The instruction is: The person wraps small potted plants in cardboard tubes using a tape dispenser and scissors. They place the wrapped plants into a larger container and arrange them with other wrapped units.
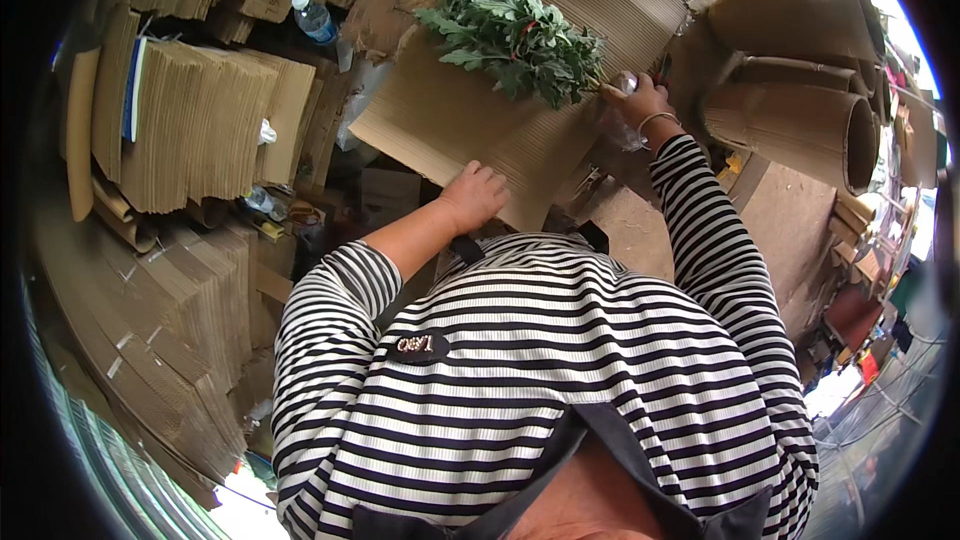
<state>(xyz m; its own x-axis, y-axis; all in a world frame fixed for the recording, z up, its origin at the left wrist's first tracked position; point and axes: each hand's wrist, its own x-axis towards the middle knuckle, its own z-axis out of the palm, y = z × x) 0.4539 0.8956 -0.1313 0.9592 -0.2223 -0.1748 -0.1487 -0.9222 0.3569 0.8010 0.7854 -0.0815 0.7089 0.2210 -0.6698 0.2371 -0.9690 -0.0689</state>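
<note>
A bunch of leafy green stems [517,37] lies on a sheet of corrugated cardboard [450,109], with a red tie around its leaves. My right hand [641,101] is at the stem ends on the bunch's right side, its fingers bent beside some crumpled clear plastic [621,124]. Whether the fingers grip the stems or the plastic cannot be made out. My left hand [474,196] rests at the near edge of the cardboard, close to my body, with its fingers slightly curled and nothing visible in it.
Stacks of flat cardboard [199,124] stand at the left. A clear plastic bottle with a white cap [315,19] is at the upper left, another bottle [266,202] lower down. Curved cardboard pieces [787,120] stand at the right, above a brown board [787,217].
</note>
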